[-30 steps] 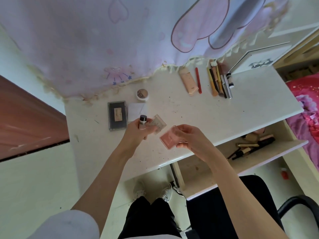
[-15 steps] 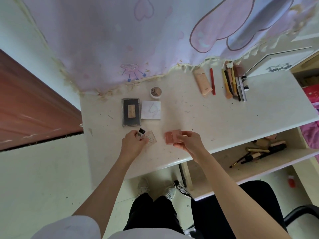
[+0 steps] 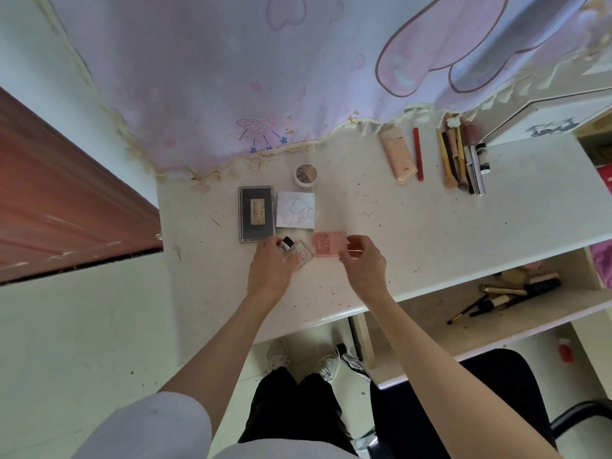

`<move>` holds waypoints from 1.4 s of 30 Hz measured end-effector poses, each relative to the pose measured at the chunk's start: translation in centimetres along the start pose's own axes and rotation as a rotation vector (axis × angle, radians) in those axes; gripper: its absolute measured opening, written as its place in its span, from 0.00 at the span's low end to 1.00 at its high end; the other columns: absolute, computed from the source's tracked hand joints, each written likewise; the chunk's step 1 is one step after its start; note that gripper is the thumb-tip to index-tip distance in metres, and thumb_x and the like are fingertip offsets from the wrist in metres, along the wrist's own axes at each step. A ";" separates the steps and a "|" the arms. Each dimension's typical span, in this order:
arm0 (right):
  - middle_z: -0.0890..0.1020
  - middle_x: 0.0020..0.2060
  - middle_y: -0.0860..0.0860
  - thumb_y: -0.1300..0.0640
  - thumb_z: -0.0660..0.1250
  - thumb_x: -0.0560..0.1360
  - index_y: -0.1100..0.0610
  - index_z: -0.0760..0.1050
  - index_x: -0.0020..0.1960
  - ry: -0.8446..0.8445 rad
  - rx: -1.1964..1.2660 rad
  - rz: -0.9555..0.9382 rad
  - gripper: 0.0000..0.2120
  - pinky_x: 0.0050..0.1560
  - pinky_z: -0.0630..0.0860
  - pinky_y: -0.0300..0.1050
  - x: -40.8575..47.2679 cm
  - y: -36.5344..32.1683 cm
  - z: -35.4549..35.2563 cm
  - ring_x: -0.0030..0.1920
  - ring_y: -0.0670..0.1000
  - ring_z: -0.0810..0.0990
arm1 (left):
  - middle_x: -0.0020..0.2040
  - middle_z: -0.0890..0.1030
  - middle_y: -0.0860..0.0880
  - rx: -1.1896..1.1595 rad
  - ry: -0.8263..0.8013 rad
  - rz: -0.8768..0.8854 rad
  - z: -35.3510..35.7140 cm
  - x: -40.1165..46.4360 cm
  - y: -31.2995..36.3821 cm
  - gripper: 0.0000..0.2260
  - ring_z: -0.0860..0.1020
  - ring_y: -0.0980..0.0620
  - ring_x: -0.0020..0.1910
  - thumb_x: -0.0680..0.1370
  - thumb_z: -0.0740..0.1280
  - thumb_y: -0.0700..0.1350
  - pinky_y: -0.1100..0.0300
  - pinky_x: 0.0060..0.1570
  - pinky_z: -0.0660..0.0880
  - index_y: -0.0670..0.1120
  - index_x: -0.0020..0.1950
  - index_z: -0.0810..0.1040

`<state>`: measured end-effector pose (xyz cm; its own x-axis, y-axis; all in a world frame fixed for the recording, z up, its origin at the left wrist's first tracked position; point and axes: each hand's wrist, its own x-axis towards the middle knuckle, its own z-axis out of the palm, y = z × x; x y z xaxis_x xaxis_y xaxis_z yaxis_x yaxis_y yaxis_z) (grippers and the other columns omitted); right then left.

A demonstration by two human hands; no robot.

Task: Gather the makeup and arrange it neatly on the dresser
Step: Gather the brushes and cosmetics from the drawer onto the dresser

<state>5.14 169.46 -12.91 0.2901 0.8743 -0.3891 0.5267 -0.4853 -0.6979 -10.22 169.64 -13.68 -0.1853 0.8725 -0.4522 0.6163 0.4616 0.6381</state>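
On the white dresser top my left hand grips a small black-capped bottle together with a clear square case. My right hand pinches the right edge of a pink compact, which lies flat just below a white square compact. A dark palette lies left of the white one, and a round pot sits behind them. At the back right a beige tube, a red stick and a row of brushes and pens lie side by side.
A printed curtain hangs over the dresser's back edge. An open drawer at the right holds several brushes. A black chair is under me, a brown door stands at the left.
Both hands moved forward and down to the dresser top. The pink compact went from held in the air to lying flat below the white compact; the bottle and clear case came down beside it.
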 end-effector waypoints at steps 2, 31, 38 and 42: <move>0.79 0.53 0.51 0.62 0.63 0.77 0.60 0.73 0.61 -0.032 -0.025 -0.050 0.13 0.48 0.68 0.30 -0.4 0.1 0.0 0.50 0.47 0.76 | 0.64 0.69 0.43 0.002 0.006 0.038 0.0 -0.4 -0.1 0.17 0.71 0.47 0.60 0.80 0.60 0.45 0.60 0.54 0.65 0.41 0.67 0.67; 0.48 0.77 0.53 0.54 0.55 0.81 0.57 0.46 0.77 -0.231 -0.507 -0.312 0.29 0.74 0.47 0.44 -3.1 1.2 0.9 0.76 0.52 0.46 | 0.55 0.75 0.45 0.110 0.217 0.259 -2.6 -1.6 -4.9 0.10 0.68 0.50 0.52 0.77 0.62 0.36 0.63 0.52 0.64 0.42 0.58 0.75; 0.82 0.44 0.49 0.58 0.64 0.77 0.56 0.78 0.57 -0.252 0.441 0.040 0.10 0.46 0.78 0.42 -2.7 -2.1 -1.6 0.44 0.49 0.80 | 0.52 0.78 0.48 -0.011 0.039 0.519 -2.1 -2.5 -0.5 0.09 0.71 0.54 0.51 0.76 0.67 0.38 0.71 0.51 0.63 0.44 0.56 0.78; 0.83 0.38 0.54 0.62 0.66 0.75 0.56 0.81 0.43 -0.289 0.500 0.052 0.06 0.47 0.75 0.45 -1.7 -1.7 -3.7 0.39 0.53 0.78 | 0.53 0.78 0.48 0.039 -0.046 0.689 -0.3 -1.7 2.5 0.11 0.72 0.56 0.52 0.75 0.67 0.38 0.76 0.52 0.66 0.44 0.57 0.78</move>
<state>6.71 168.79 -8.77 0.0382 0.8474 -0.5295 0.0558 -0.5309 -0.8456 -8.57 169.37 -11.11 0.2904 0.9567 0.0217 0.6089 -0.2022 0.7671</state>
